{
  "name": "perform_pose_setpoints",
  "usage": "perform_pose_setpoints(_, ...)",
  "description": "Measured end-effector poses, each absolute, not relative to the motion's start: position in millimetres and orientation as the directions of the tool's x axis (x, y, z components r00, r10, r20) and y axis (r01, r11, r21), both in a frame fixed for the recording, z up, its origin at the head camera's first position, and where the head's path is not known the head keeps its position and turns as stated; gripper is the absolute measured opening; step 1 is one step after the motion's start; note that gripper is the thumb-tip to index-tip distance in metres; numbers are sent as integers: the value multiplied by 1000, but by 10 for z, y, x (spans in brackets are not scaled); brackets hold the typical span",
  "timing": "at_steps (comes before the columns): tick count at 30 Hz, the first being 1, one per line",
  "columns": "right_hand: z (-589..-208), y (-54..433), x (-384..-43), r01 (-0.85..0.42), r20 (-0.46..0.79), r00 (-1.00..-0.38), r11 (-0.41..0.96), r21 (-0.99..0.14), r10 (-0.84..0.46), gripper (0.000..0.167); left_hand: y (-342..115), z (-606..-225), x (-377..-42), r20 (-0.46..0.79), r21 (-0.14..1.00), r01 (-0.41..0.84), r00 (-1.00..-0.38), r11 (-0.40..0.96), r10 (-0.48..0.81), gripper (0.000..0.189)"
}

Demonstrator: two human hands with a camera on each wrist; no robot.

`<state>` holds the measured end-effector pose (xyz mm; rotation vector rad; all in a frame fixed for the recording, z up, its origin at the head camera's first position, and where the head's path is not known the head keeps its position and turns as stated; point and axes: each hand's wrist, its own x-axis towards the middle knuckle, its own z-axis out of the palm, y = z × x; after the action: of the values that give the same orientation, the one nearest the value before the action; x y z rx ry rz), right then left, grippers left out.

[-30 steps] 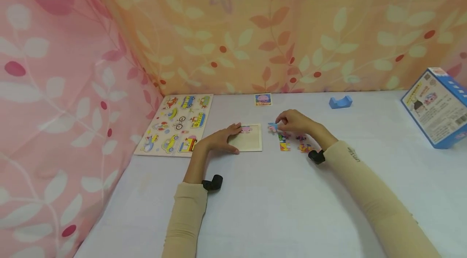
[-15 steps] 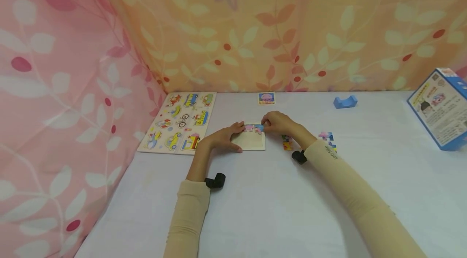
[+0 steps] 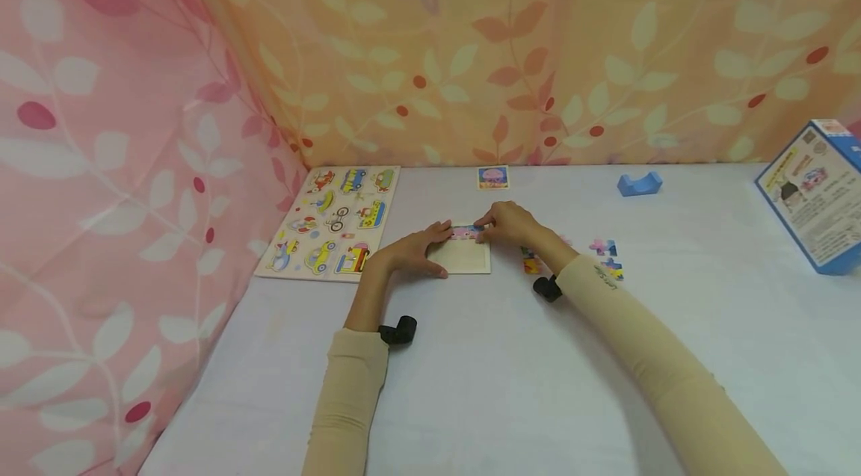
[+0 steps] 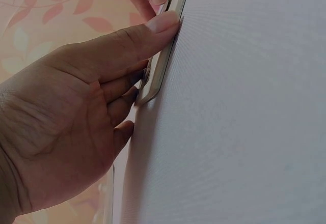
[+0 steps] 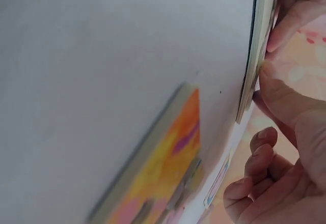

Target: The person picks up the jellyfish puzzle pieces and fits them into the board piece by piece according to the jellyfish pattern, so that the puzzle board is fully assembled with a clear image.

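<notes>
A small wooden puzzle tray [image 3: 464, 259] lies mid-table, with pink and blue jigsaw pieces [image 3: 461, 233] along its far side. My left hand [image 3: 408, 253] spans the tray's left end and holds it, thumb at the near edge, fingers toward the far side. In the left wrist view its thumb [image 4: 164, 22] rests on the tray rim [image 4: 162, 68]. My right hand [image 3: 513, 225] pinches a jigsaw piece [image 3: 479, 229] between thumb and index finger at the tray's far right corner; the fingertips partly cover it. The right wrist view shows its other fingers [image 5: 259, 163] curled.
Loose jigsaw pieces [image 3: 531, 264] lie right of the tray, partly under the right forearm, with several more [image 3: 605, 247] farther right. A vehicle puzzle board [image 3: 332, 226] lies left. Behind are a picture card [image 3: 493, 177] and blue holder [image 3: 640, 184]; a box [image 3: 810, 196] stands right.
My right hand has carried a blue-and-pink jigsaw piece leftward from the loose pieces to the tray's far right corner. My left hand has stayed at the tray.
</notes>
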<state>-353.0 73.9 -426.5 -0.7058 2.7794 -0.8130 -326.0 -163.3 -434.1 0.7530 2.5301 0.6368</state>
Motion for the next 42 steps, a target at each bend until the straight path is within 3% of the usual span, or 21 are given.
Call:
perform_pose_setpoints(5,-4249,699,-3528,-355,-49,-890,757,-549,-452,34,-1623,-4332,-3269,-255,533,401,-764,745,593,89)
perform_pose_setpoints(15,-4355,661,-3509,-163,-90,-946,698,-698,-312,34,-1655,-4347,-3256,-254,538,399,-763,743,594,89)
perform_pose_setpoints(24,-4338,664,-3510,-140,-106,-954,729,-670,-280,35,-1627,-4330,-3259,-253,546,392,-765,740,592,89)
perform_pose_setpoints(34,-4332,671,-3499,-98,-122,-956,683,-724,-266,34,-1713,-4266,-3272,-262,526,390,-771,756,580,88)
perform_pose_setpoints(42,-4259,882,-3476,-133,-130,-939,684,-717,-319,35,-1742,-4232,-3238,-267,538,374,-775,756,573,88)
